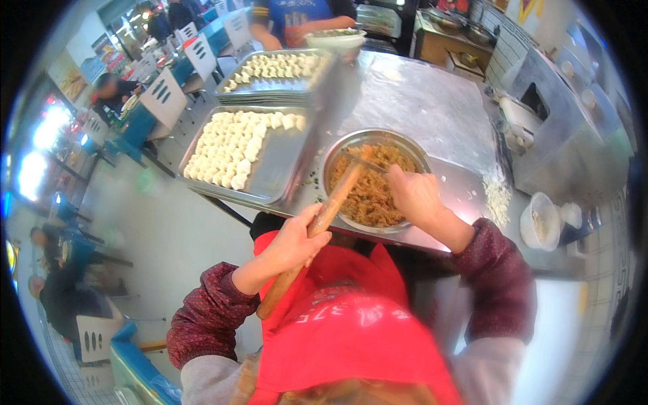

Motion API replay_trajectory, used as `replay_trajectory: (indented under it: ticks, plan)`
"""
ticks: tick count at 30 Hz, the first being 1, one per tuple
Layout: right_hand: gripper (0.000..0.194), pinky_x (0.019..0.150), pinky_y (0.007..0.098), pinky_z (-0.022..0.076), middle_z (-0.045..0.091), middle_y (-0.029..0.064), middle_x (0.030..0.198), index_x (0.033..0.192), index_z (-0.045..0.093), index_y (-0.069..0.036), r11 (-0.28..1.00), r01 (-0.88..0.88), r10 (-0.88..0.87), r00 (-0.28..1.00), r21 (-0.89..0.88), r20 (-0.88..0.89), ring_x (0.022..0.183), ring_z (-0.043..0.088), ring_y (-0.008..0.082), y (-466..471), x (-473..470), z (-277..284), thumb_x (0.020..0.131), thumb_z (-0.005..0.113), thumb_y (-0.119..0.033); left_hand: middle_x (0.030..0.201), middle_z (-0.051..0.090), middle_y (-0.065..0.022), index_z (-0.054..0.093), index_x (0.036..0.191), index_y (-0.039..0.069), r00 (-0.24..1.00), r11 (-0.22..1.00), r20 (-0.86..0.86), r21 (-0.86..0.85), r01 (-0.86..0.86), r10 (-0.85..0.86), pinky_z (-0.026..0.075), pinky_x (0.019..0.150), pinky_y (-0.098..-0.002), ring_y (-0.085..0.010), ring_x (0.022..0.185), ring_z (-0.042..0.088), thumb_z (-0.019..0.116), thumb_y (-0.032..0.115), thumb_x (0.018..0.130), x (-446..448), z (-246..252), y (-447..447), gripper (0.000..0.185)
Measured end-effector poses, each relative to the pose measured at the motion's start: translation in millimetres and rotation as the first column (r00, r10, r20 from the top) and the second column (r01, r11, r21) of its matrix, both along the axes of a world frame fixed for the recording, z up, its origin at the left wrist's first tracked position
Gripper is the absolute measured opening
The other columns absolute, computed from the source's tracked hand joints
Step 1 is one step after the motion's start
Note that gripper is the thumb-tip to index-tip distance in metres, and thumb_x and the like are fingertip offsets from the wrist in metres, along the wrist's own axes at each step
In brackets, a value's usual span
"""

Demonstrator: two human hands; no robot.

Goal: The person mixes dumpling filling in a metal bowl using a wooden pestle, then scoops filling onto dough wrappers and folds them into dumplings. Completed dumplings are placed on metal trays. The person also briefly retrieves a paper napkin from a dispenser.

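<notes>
My left hand (293,242) grips a long wooden stick (331,206), like a thick rolling pin, that slants up from my apron. The stick's far end is over a round metal bowl (424,156) and looks coated with filling. Inside the bowl lies orange-brown minced filling (377,205). Above it, my right hand (415,195) holds a thin metal tool (367,162), perhaps a knife or scraper. Its blade crosses the stick near the far end and seems to touch it. Left of the bowl, a metal tray (276,164) carries rows of pale dumplings (223,149).
A stack of trays (268,97) with more dumplings stands behind. Across the floury metal table (420,96) is a co-worker in a blue apron (298,12), beside a white bowl (336,40). At right are scattered flour bits (496,200) and a white plastic tub (539,223).
</notes>
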State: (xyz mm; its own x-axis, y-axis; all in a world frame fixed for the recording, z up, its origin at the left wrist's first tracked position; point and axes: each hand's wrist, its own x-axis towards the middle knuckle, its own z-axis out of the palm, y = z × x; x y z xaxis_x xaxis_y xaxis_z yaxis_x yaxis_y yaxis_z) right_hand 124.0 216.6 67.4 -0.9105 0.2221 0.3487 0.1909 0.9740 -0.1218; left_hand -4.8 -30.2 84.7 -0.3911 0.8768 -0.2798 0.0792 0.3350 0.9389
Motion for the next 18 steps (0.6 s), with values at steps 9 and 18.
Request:
replay_trajectory:
  ticks: [9, 18]
  plan:
    - [0.006, 0.048, 0.0446, 0.0427, 0.058, 0.0125, 0.058, 0.077, 0.047, -0.009, 0.983, -0.116, 0.126, 0.990, 0.143, -0.063, 0.053, 0.060, 0.0301, 16.5, -1.0, -6.0, 0.076, 0.053, -0.008, 0.102, 0.055, -0.0261, 0.038, 0.126, -0.003, 0.777, 0.964, -0.629, 0.191, 0.182, -0.022, 0.049, 0.073, -0.0407, -0.0400, 0.082, 0.058, 0.057, 0.012, 0.084, -15.5, -17.0, -5.4, 0.048]
    - [0.006, 0.050, 0.0422, 0.0445, 0.058, 0.0132, 0.057, 0.078, 0.049, -0.008, 0.979, 0.083, -0.071, 0.995, 0.186, -0.070, 0.052, 0.060, 0.0315, 21.0, -5.1, 9.1, 0.075, 0.053, -0.005, 0.098, 0.047, -0.0207, 0.029, 0.134, -0.003, 0.574, 0.980, -0.804, -0.055, 0.189, -0.156, 0.047, 0.061, -0.0441, -0.0380, 0.073, 0.056, 0.056, 0.009, 0.084, -14.4, -17.1, -11.4, 0.058]
